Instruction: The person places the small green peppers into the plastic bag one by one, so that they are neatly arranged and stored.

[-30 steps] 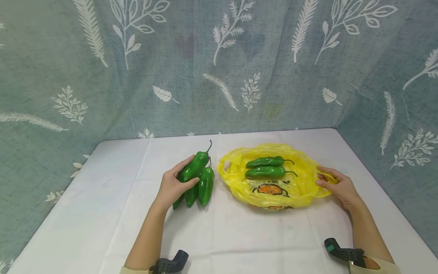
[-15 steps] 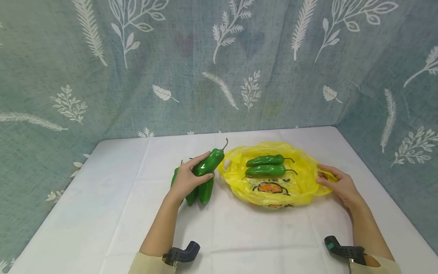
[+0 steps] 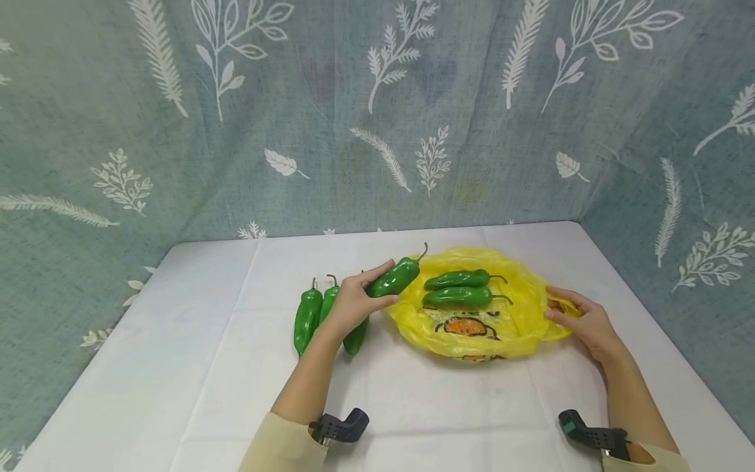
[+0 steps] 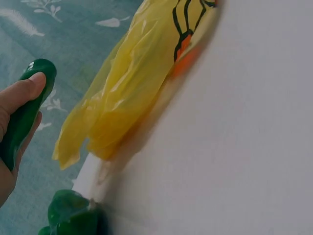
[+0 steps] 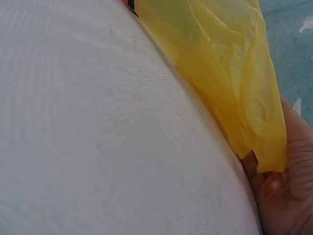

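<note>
A glossy green pepper (image 3: 394, 278), its stem pointing up and right, is pinched between the thumb and fingers of my left hand (image 3: 354, 298). That pepper overlaps the left rim of a yellow plastic bag (image 3: 513, 328) in the head view; the left wrist view shows the pepper (image 4: 22, 122) raised beside the bag (image 4: 132, 83). Two more peppers, an upper one (image 3: 455, 280) and a lower one (image 3: 457, 297), lie side by side inside the spread bag. My right hand (image 3: 584, 321) grips the bag's right handle, its fingers partly hidden by the plastic in the right wrist view.
Left of the bag, a pepper (image 3: 308, 321), a second pepper (image 3: 330, 298) and a third pepper (image 3: 356, 337) lie on the white-covered table (image 3: 430, 406), partly behind my left arm. A leaf-patterned grey-green cloth (image 3: 330, 131) hangs along the back and both sides.
My left hand has carried the pepper rightward, from above the pile to the bag's left rim, uncovering the peppers at the left. The right hand and the bag stay put.
</note>
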The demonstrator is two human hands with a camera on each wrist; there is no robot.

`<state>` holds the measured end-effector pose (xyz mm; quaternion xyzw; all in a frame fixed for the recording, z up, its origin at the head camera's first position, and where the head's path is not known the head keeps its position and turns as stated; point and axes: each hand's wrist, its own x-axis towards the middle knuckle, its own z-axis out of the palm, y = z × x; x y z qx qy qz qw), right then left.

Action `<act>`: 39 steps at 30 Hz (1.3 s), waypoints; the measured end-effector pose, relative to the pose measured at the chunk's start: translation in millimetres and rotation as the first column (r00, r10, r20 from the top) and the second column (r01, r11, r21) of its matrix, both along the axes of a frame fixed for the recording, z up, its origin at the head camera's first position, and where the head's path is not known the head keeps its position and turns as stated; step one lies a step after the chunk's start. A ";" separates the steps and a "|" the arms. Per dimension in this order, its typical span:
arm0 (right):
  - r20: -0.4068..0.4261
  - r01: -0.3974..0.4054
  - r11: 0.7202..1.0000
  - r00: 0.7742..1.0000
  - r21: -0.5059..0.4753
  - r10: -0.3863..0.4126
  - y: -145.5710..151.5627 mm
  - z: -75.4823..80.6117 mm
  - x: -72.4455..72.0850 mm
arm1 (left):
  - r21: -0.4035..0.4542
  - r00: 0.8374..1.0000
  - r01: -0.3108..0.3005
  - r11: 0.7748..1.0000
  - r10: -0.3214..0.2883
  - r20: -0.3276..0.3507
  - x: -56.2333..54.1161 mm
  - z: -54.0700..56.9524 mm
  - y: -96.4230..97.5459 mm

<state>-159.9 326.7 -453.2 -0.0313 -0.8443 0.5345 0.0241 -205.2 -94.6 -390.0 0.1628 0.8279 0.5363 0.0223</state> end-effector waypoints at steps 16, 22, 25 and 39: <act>-0.006 0.001 1.000 1.000 -0.028 -0.001 -2.2 3.6 0.2 | -0.095 0.971 0.129 0.987 -0.145 -0.188 -9.9 -9.9 46.7; -0.017 -0.004 1.000 1.000 -0.030 0.004 -2.2 1.6 1.6 | -0.178 0.964 0.178 0.968 -0.208 -0.167 -10.9 -11.6 70.1; -0.012 -0.003 1.000 1.000 -0.026 0.002 -1.5 0.7 1.3 | -0.216 0.961 0.197 0.956 -0.232 -0.152 -10.8 -11.9 80.3; 0.039 0.013 0.999 0.999 0.037 -0.015 -1.0 2.9 0.7 | -0.299 0.943 0.242 0.923 -0.297 -0.154 -5.7 -31.8 104.8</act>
